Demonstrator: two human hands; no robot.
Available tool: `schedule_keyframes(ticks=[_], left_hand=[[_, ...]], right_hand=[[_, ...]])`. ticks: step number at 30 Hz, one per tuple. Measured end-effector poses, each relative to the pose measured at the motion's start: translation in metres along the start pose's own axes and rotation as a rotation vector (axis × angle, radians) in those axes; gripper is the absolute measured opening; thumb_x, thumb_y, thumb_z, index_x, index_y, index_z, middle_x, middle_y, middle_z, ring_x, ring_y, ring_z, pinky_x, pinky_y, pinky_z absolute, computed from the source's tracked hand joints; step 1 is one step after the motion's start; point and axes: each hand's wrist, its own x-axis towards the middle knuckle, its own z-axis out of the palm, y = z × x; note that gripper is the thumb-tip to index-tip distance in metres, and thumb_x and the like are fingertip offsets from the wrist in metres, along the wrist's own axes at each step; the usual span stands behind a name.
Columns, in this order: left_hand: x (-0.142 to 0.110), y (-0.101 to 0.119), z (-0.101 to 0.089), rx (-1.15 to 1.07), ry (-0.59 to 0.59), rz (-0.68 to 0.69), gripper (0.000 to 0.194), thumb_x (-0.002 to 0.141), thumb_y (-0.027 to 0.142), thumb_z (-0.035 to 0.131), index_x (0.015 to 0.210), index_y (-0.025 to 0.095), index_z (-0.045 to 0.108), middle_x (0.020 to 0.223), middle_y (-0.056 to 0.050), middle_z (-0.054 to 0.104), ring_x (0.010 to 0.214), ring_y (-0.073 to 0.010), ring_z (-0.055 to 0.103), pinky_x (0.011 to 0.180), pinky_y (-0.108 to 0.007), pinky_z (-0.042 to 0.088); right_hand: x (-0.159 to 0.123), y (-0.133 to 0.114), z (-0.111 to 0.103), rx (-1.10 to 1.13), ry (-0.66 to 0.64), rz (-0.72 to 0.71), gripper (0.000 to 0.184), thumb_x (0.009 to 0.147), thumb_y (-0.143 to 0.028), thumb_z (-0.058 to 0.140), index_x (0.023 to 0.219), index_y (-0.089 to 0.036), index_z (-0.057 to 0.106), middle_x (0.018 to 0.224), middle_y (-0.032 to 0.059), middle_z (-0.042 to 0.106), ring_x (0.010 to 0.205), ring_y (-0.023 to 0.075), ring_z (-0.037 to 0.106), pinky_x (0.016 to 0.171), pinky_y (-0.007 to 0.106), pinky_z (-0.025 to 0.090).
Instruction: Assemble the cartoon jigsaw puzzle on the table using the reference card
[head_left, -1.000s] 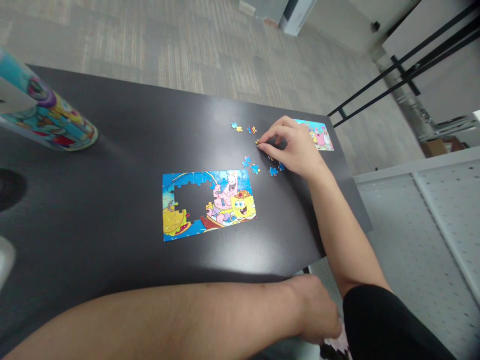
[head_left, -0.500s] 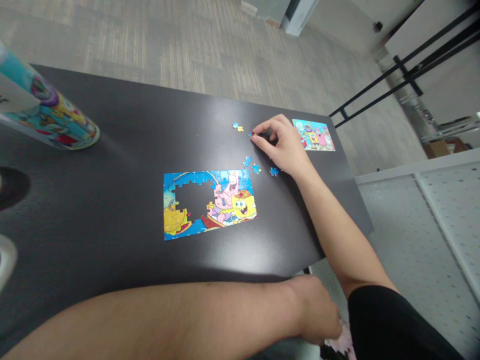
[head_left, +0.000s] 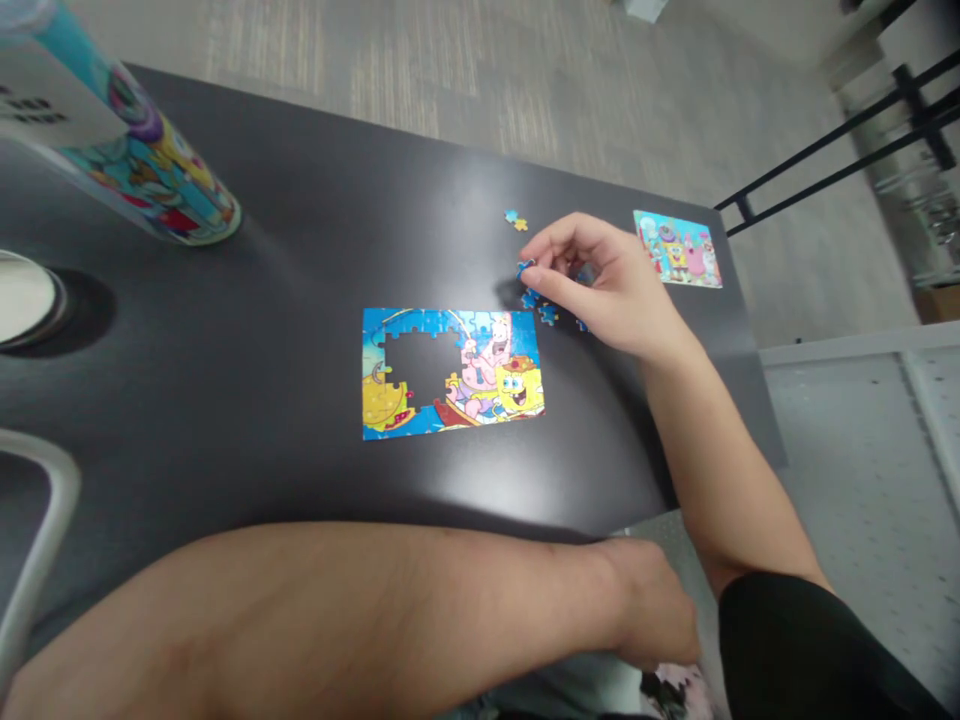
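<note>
My right hand (head_left: 600, 285) pinches a small blue puzzle piece (head_left: 524, 268) between thumb and index finger, raised a little over the table. Several loose blue pieces lie beneath and beside that hand, one of them a blue puzzle piece (head_left: 548, 315) by the thumb; others are partly hidden. Just beyond the fingertips rests a yellow and light-blue piece (head_left: 516, 220). Nearer to me lies the cartoon jigsaw puzzle (head_left: 517, 385), joined around its edges with a gap left of its middle. My left hand (head_left: 658, 605) hangs past the table's near edge, its fingers hidden from view.
On the dark table (head_left: 285, 400) a picture card (head_left: 682, 250) lies at the far right. A tall cartoon-printed can (head_left: 176, 180) stands at the left, near a round white-topped object (head_left: 26, 297). A pale curved bar (head_left: 56, 490) enters at lower left. Black metal rails (head_left: 817, 150) stand beyond the right end.
My right hand has lifted the blue piece and brought it slightly nearer to me. The camera view has shifted, so the whole scene sits differently. My left hand stays beyond the near edge.
</note>
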Motion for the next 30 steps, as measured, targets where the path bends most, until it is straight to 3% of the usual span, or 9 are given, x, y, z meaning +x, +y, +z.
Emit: schedule_keyframes(ticks=[4, 9, 14, 18, 23, 28, 30], left_hand=[[0.01, 0.003, 0.01, 0.026, 0.038, -0.013, 0.043, 0.114, 0.023, 0.084, 0.073, 0.036, 0.082, 0.123, 0.005, 0.1, 0.099, -0.0155, 0.091, 0.047, -0.035, 0.038], [0.016, 0.004, 0.013, 0.052, 0.035, -0.001, 0.037, 0.116, 0.018, 0.076, 0.092, 0.04, 0.093, 0.128, 0.006, 0.1, 0.108, -0.0132, 0.091, 0.053, -0.036, 0.044], [0.022, 0.007, 0.017, 0.056, 0.073, -0.011, 0.034, 0.115, 0.021, 0.081, 0.099, 0.046, 0.097, 0.135, 0.006, 0.099, 0.105, -0.0124, 0.09, 0.051, -0.035, 0.043], [0.028, 0.007, 0.02, 0.048, 0.075, -0.019, 0.036, 0.115, 0.02, 0.083, 0.099, 0.048, 0.098, 0.144, 0.008, 0.098, 0.098, -0.0118, 0.09, 0.045, -0.034, 0.042], [0.028, 0.007, 0.018, 0.04, 0.078, -0.022, 0.027, 0.114, 0.026, 0.09, 0.102, 0.048, 0.099, 0.139, 0.008, 0.099, 0.094, -0.0113, 0.089, 0.043, -0.033, 0.039], [0.026, 0.006, 0.015, -0.01, 0.07, -0.011, 0.031, 0.114, 0.027, 0.087, 0.09, 0.044, 0.094, 0.136, 0.008, 0.1, 0.096, -0.0117, 0.09, 0.045, -0.032, 0.037], [0.025, 0.005, 0.015, -0.027, 0.08, -0.011, 0.034, 0.113, 0.028, 0.089, 0.082, 0.042, 0.09, 0.133, 0.007, 0.1, 0.097, -0.0141, 0.09, 0.047, -0.034, 0.039]], right_hand=[[-0.013, -0.037, 0.024, 0.025, -0.19, 0.042, 0.026, 0.115, -0.059, 0.096, 0.119, -0.034, 0.093, 0.102, 0.0052, 0.089, 0.087, 0.0277, 0.07, 0.086, 0.05, 0.069], [-0.022, -0.045, 0.049, 0.058, -0.372, -0.024, 0.021, 0.115, -0.052, 0.096, 0.124, -0.032, 0.093, 0.1, 0.0021, 0.089, 0.08, 0.0235, 0.069, 0.081, 0.046, 0.063], [-0.023, -0.043, 0.057, 0.012, -0.367, -0.129, 0.014, 0.119, -0.045, 0.093, 0.118, -0.03, 0.093, 0.088, 0.0, 0.082, 0.077, 0.0234, 0.069, 0.091, 0.048, 0.06], [-0.024, -0.046, 0.056, -0.015, -0.359, -0.197, 0.007, 0.121, -0.036, 0.091, 0.119, -0.03, 0.094, 0.095, 0.0006, 0.087, 0.08, 0.0232, 0.071, 0.094, 0.049, 0.055], [-0.026, -0.047, 0.058, -0.006, -0.312, -0.272, 0.011, 0.121, -0.031, 0.088, 0.119, -0.026, 0.096, 0.099, -0.0019, 0.09, 0.082, 0.0186, 0.073, 0.095, 0.046, 0.048], [-0.025, -0.052, 0.058, -0.105, -0.371, -0.092, 0.023, 0.121, -0.057, 0.09, 0.117, -0.036, 0.097, 0.098, 0.0012, 0.085, 0.097, 0.0276, 0.078, 0.107, 0.05, 0.054], [-0.024, -0.053, 0.058, -0.122, -0.373, -0.064, 0.022, 0.119, -0.059, 0.093, 0.116, -0.038, 0.098, 0.104, 0.0037, 0.084, 0.105, 0.0325, 0.08, 0.115, 0.055, 0.055]])
